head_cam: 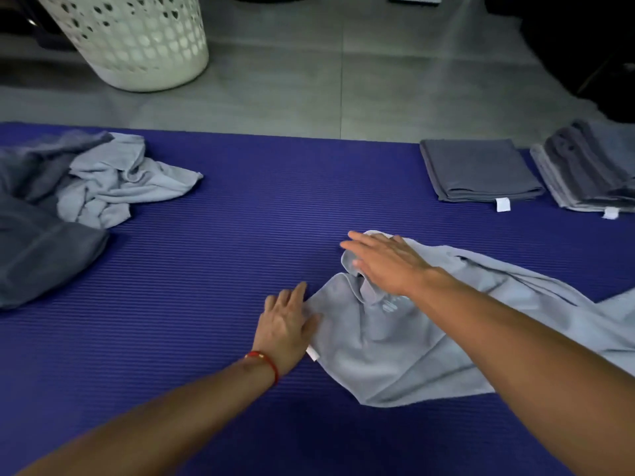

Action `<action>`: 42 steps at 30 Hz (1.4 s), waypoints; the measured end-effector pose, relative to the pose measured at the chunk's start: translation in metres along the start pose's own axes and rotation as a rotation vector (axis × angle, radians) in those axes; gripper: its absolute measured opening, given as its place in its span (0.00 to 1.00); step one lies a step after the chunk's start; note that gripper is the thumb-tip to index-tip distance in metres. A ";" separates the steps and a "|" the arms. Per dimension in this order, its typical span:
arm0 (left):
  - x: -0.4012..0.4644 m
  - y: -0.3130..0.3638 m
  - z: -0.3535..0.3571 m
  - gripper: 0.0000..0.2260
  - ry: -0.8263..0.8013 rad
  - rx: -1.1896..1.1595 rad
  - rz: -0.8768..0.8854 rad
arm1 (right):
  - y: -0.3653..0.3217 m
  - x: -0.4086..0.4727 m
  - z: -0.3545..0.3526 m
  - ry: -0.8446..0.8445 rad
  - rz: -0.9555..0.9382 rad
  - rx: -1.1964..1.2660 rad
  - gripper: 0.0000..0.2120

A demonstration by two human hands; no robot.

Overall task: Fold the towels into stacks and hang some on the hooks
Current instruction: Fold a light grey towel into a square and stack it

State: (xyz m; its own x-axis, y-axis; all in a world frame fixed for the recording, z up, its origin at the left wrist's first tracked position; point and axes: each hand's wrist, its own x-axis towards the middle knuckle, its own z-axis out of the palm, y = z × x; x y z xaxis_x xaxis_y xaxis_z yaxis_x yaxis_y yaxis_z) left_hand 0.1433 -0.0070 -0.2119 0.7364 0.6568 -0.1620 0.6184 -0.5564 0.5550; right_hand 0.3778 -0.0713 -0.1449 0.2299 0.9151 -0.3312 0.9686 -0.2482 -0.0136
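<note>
A light grey towel lies partly crumpled on the blue ribbed mat, near the person and right of centre. Its long axis runs from the near left toward the right edge of the view, where the cloth trails out of frame; its far-left corner is folded over on itself. A small white tag sticks out at its left edge.

The left hand rests flat at that left edge, fingers straight and slightly spread, the thumb lying on the cloth just above the tag. A red thread bracelet circles its wrist. The right hand is over the folded corner, palm down, fingers straight and close together; whether it touches the cloth cannot be told.

At the far right lie a folded dark grey towel and, beside it, a stack of folded towels. At the left sits a heap of unfolded towels. A white perforated laundry basket stands on the tiled floor beyond the mat.
</note>
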 end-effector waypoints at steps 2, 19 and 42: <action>0.014 0.002 -0.002 0.25 -0.107 0.167 0.056 | 0.002 0.012 0.003 -0.065 -0.035 0.001 0.31; -0.113 -0.066 -0.082 0.10 -0.052 -0.553 -0.566 | -0.054 0.126 -0.099 0.396 0.000 0.408 0.02; -0.140 -0.085 -0.019 0.05 0.053 0.179 0.628 | -0.104 -0.141 0.078 0.333 -0.394 0.153 0.09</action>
State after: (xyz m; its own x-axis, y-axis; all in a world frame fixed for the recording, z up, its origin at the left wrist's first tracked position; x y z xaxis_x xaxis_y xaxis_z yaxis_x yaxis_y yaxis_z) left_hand -0.0175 -0.0424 -0.2209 0.9608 0.2006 0.1916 0.1141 -0.9153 0.3862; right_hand 0.2374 -0.1997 -0.1703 -0.1069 0.9933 0.0431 0.9684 0.1138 -0.2217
